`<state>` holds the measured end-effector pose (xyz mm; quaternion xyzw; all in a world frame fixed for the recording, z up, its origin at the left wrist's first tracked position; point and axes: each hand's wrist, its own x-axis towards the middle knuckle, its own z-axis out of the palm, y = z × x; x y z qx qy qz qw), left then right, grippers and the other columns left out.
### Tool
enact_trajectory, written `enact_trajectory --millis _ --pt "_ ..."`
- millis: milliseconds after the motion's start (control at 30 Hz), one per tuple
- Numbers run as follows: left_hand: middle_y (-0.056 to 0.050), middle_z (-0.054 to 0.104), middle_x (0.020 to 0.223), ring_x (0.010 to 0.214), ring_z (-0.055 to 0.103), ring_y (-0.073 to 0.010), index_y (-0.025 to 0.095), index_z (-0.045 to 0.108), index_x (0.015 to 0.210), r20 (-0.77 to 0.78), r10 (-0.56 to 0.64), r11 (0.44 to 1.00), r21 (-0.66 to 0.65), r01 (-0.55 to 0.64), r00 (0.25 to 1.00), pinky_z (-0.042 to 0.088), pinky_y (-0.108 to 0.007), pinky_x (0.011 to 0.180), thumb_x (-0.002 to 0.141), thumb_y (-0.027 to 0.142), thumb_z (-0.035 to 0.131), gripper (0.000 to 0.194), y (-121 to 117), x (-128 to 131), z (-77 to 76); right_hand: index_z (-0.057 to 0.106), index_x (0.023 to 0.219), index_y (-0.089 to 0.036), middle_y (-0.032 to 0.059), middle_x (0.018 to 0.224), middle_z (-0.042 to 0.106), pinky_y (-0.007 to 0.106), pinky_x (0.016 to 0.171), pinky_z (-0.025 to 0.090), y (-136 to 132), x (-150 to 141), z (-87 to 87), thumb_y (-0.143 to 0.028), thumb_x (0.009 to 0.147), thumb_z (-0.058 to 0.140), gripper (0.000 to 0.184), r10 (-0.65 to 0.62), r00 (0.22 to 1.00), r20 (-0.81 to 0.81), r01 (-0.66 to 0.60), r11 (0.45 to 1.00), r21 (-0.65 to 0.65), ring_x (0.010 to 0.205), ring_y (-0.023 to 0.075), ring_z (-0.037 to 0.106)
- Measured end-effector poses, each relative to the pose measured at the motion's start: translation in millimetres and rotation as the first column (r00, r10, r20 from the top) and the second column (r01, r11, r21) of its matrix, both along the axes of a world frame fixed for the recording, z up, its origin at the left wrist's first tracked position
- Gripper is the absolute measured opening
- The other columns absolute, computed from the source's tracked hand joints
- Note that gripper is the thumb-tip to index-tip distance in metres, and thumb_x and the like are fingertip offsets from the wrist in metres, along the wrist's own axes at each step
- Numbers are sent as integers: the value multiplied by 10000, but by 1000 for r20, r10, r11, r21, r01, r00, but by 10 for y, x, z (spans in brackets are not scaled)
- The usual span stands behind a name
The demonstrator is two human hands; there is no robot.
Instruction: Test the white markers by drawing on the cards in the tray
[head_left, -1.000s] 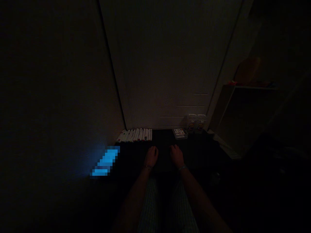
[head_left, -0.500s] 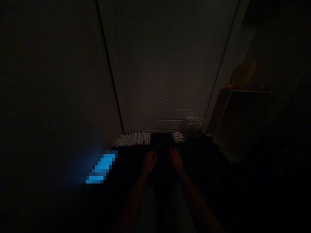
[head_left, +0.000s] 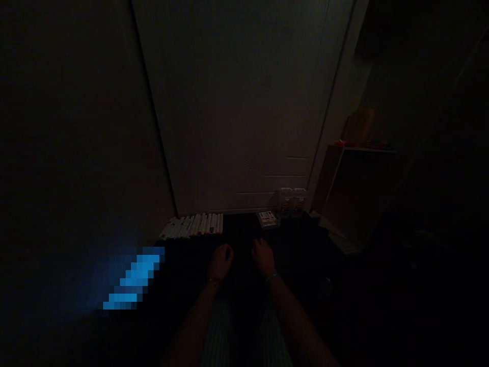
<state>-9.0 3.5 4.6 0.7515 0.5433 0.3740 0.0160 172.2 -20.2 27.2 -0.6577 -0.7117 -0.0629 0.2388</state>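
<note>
The scene is very dark. My left hand (head_left: 221,262) rests on the dark table (head_left: 240,232) with its fingers curled in, and I make out nothing in it. Across a small gap, my right hand (head_left: 263,257) lies on the same surface, also curled and holding nothing that shows. Beyond the left hand is a row of white markers (head_left: 196,225), laid side by side. A small flat case with a printed label (head_left: 269,219) sits just past the right hand. Neither hand touches the markers or the case.
Two clear plastic containers with labels (head_left: 292,203) stand at the back right against a pale panel (head_left: 229,127). A pixelated blue glowing patch (head_left: 133,280) is at the left. On the right stands a shelf unit (head_left: 328,176) with an orange object (head_left: 359,125) on top.
The whole view has shifted, so the table, the markers and both hands appear further left and slightly lower. My hands keep the same curled pose, and no object has moved on the table.
</note>
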Motion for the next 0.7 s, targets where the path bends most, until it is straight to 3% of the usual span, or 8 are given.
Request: enact_trajectory --millis 333,467,600,700 --pt "-31 575 835 826 530 -166 206 524 813 -78 26 1000 7 -25 997 412 -298 768 845 253 371 164 -89 19 89 515 1070 -233 48 988 532 234 764 370 -40 13 53 -153 886 382 241 22 999 28 -21 999 -38 894 143 512" --pt "-47 572 807 803 515 -190 206 524 781 -194 157 987 39 -153 968 398 -319 740 833 258 394 149 -156 26 140 515 1087 -228 50 970 536 226 753 372 -37 19 50 -161 893 379 246 15 1000 4 -15 999 -39 872 139 522" --pt "-85 576 879 861 500 -230 191 531 851 -230 342 940 100 -328 911 385 -360 752 801 253 438 122 -215 25 152 518 1093 -220 56 987 533 219 753 374 -28 22 37 -148 890 384 254 12 1000 -9 -12 999 -35 875 135 522" --pt "-107 550 1056 990 479 -244 177 501 1024 -199 344 938 116 -327 918 372 -377 827 775 226 465 257 -218 27 143 522 1091 -222 59 1001 526 226 758 378 -29 25 43 -137 884 384 263 15 1000 11 -15 999 -30 887 139 520"
